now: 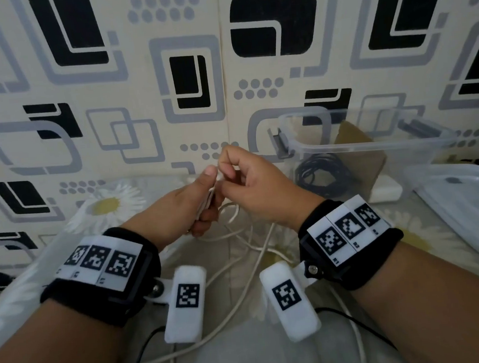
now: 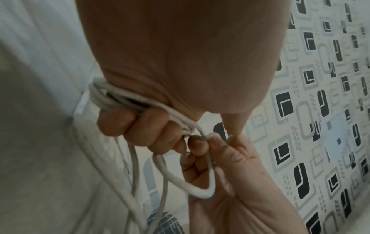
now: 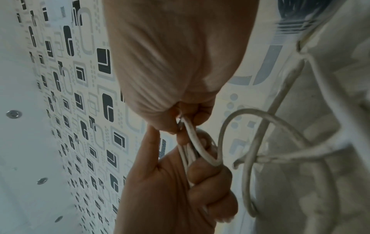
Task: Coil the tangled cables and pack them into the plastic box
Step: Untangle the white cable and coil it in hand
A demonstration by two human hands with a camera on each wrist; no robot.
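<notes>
Two hands (image 1: 205, 196) on white cable (image 1: 239, 256)

Your two arms reach forward side by side, with a black band on each wrist. Your left hand (image 1: 202, 197) has its fingers curled tight, thumb up on top. Your right hand (image 1: 254, 180) meets it, thumb and finger pinched together.

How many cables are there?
2: a white cable held in both hands, and a black cable coiled inside the plastic box. More may be hidden.
</notes>
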